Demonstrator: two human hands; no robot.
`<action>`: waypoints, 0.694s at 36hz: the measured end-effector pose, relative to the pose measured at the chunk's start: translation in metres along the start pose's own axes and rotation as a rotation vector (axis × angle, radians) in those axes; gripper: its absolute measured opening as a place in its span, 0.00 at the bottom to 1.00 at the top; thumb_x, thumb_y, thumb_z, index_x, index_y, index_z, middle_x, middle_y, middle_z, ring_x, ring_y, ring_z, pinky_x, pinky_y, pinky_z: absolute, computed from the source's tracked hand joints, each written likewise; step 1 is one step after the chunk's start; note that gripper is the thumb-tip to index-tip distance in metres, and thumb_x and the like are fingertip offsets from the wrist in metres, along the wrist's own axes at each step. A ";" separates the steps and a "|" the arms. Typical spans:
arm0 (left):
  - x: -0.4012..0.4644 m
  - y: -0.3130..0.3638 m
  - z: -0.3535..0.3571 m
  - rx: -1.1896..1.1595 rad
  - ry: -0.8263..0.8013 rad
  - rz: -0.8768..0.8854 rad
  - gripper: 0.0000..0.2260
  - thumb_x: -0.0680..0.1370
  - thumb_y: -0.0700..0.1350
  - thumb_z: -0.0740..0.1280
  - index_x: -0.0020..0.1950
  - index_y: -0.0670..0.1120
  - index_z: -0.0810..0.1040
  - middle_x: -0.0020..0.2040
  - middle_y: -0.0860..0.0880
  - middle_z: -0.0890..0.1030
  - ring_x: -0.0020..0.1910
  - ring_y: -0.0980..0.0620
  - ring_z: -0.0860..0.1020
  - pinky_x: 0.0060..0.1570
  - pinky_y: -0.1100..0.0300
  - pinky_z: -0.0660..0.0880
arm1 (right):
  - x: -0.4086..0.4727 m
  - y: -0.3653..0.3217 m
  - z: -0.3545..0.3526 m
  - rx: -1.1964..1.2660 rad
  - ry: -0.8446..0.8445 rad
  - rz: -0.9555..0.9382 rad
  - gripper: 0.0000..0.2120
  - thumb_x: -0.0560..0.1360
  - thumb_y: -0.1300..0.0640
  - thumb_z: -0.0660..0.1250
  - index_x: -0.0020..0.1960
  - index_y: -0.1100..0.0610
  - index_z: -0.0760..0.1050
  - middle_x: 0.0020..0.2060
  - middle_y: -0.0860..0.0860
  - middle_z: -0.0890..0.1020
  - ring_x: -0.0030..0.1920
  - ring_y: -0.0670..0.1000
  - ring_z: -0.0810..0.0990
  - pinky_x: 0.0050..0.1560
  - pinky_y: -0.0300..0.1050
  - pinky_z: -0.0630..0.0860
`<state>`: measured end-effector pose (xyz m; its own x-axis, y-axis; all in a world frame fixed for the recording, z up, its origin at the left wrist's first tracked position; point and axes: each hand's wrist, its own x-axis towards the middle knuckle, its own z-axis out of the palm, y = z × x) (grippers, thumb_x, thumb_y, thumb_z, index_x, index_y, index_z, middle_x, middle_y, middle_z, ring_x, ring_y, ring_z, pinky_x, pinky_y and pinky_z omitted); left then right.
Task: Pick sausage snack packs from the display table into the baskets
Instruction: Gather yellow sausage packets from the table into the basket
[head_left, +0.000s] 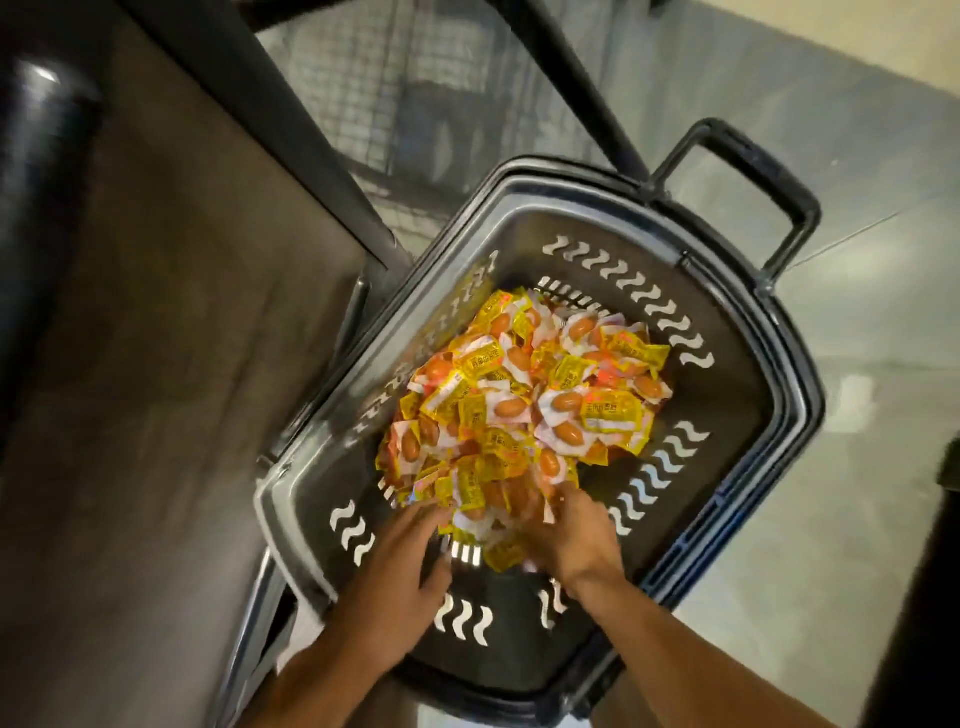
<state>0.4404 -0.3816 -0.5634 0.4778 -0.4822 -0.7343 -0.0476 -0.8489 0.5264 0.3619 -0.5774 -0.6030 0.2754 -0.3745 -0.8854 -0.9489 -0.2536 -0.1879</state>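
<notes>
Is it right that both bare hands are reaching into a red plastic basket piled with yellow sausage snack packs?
Not quite: the head view shows the plastic basket is black, not red. Both hands, left and right, do reach into its pile of yellow sausage snack packs.

Ahead of your fingers the heaped sausage packs fill the basket floor. Bare floor shows just behind them. The table edge crowds the left; walls close every side.
</notes>
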 end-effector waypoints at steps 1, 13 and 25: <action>-0.005 0.002 -0.003 -0.027 0.001 -0.017 0.19 0.82 0.45 0.66 0.72 0.55 0.71 0.71 0.62 0.68 0.72 0.61 0.67 0.70 0.69 0.61 | -0.009 -0.004 -0.006 0.021 -0.009 -0.005 0.20 0.74 0.40 0.70 0.56 0.54 0.77 0.47 0.56 0.86 0.52 0.60 0.84 0.53 0.55 0.81; -0.063 0.077 -0.066 -0.972 -0.223 -0.604 0.45 0.63 0.73 0.75 0.75 0.57 0.66 0.68 0.49 0.76 0.61 0.47 0.80 0.51 0.49 0.83 | -0.144 -0.043 -0.099 0.451 -0.138 -0.222 0.15 0.68 0.55 0.78 0.54 0.48 0.84 0.43 0.44 0.88 0.47 0.45 0.86 0.47 0.41 0.79; -0.063 0.141 -0.065 -1.578 -0.229 -0.408 0.25 0.74 0.61 0.72 0.65 0.46 0.83 0.67 0.39 0.80 0.64 0.40 0.80 0.55 0.48 0.81 | -0.197 -0.035 -0.122 0.674 -0.330 -0.261 0.26 0.69 0.54 0.80 0.65 0.52 0.80 0.57 0.51 0.86 0.60 0.54 0.84 0.63 0.58 0.79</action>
<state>0.4612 -0.4567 -0.4155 0.0953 -0.4375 -0.8941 0.9953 0.0564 0.0785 0.3598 -0.6035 -0.3703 0.5418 -0.0669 -0.8378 -0.7779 0.3376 -0.5300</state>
